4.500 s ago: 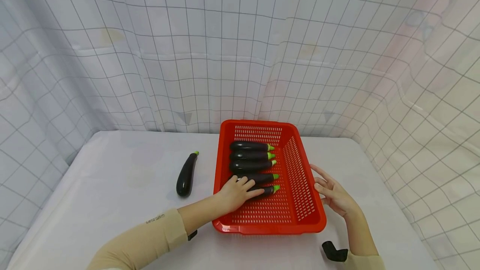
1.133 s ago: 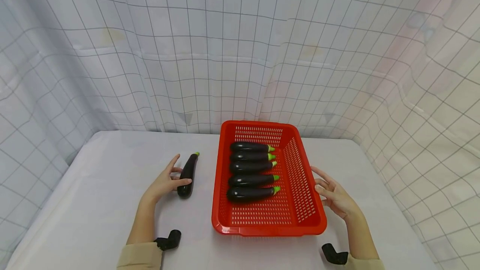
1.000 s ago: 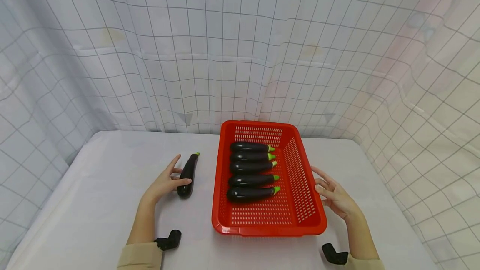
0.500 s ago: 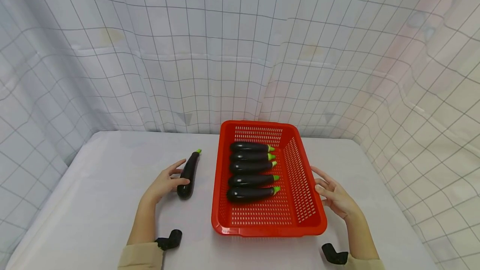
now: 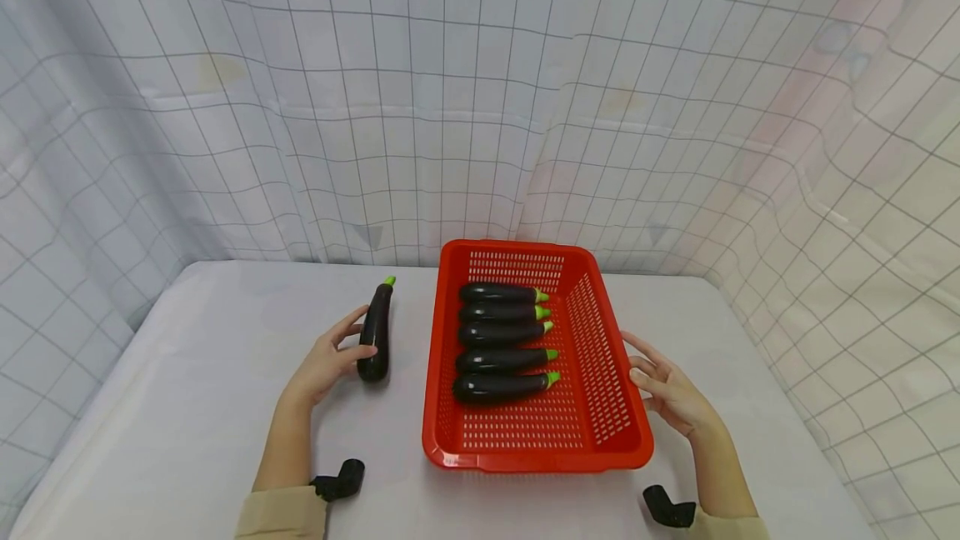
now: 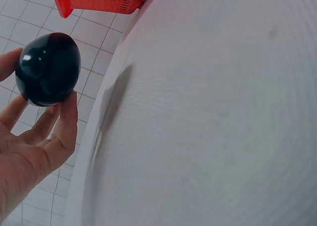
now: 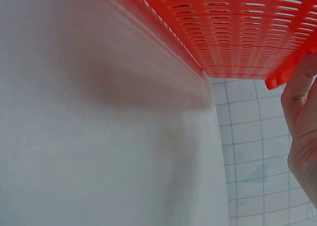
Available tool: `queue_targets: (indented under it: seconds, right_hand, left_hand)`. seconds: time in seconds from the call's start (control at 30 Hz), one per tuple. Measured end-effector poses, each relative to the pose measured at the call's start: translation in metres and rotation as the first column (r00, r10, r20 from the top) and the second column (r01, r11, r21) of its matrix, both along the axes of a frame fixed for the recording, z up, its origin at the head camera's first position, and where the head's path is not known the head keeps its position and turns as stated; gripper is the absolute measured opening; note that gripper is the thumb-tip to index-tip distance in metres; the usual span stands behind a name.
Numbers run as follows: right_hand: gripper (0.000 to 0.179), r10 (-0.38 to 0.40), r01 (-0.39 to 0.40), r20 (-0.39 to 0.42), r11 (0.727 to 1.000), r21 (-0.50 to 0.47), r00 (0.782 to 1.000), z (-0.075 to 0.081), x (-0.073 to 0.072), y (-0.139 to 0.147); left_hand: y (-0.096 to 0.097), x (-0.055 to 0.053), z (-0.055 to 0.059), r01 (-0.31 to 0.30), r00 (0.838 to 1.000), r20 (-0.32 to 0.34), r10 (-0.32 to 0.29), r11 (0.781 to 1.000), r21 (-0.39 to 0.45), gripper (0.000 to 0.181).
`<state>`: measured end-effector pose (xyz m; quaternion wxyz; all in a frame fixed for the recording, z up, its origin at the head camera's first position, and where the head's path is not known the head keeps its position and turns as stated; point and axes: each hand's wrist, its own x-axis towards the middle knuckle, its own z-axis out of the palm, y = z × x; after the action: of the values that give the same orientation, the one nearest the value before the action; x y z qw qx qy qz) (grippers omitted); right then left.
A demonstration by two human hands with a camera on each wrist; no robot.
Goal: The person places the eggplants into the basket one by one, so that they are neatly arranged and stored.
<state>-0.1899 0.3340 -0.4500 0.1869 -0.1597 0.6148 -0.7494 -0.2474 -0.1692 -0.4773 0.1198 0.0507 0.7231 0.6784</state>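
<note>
My left hand (image 5: 324,365) grips a dark purple eggplant (image 5: 377,336) left of the red basket, thumb on the near side and fingers on the far side. Its green stem points away from me. In the left wrist view, the rounded end of this eggplant (image 6: 48,70) faces the camera, held up by the fingertips. Across the red slotted basket (image 5: 536,462), my right hand (image 5: 675,394) touches the right rim with loosely extended fingers. Inside lie several eggplants (image 5: 501,390) side by side, stems to the right. The right wrist view shows the basket's underside (image 7: 233,32) and a finger at its rim.
A white cloth covers the table (image 5: 187,407). Hung behind and at both sides is a white curtain (image 5: 360,90) with a grid pattern. Black wrist devices (image 5: 341,480) are at both cuffs.
Earlier the left hand was over the eggplants in the basket; then it moved to the lone eggplant. That eggplant has since shifted away from me in the hand's grip. The right hand stays.
</note>
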Motion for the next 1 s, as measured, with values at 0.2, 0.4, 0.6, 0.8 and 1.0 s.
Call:
queue_targets:
  seconds: [0.2,0.4,0.6,0.8,1.0]
  right_hand:
    - [0.058,-0.019,0.019,-0.001,1.0,0.014,1.0,0.0,-0.001,0.0]
    - [0.058,-0.028,0.028,0.002,0.999,0.044,1.0,0.002,-0.001,0.0]
    - [0.057,-0.028,0.028,-0.003,0.998,0.052,1.0,0.002,0.0,0.0]
    - [0.057,-0.036,0.036,0.001,0.999,0.038,0.999,0.002,0.001,-0.002]
    - [0.057,-0.045,0.045,0.012,0.999,0.029,0.999,0.003,0.002,-0.003]
  left_hand:
    - [0.003,0.002,0.013,0.006,0.999,-0.044,-0.003,0.997,0.075,0.074]
    - [0.008,0.005,0.028,0.014,0.996,-0.086,-0.004,0.994,0.11,0.073]
    - [0.014,0.006,0.039,0.045,0.991,-0.133,-0.026,0.988,0.145,0.073]
    - [0.023,0.011,0.054,0.053,0.984,-0.176,-0.033,0.992,0.111,0.072]
    - [0.036,0.018,0.069,0.034,0.972,-0.234,-0.033,0.999,-0.001,0.07]
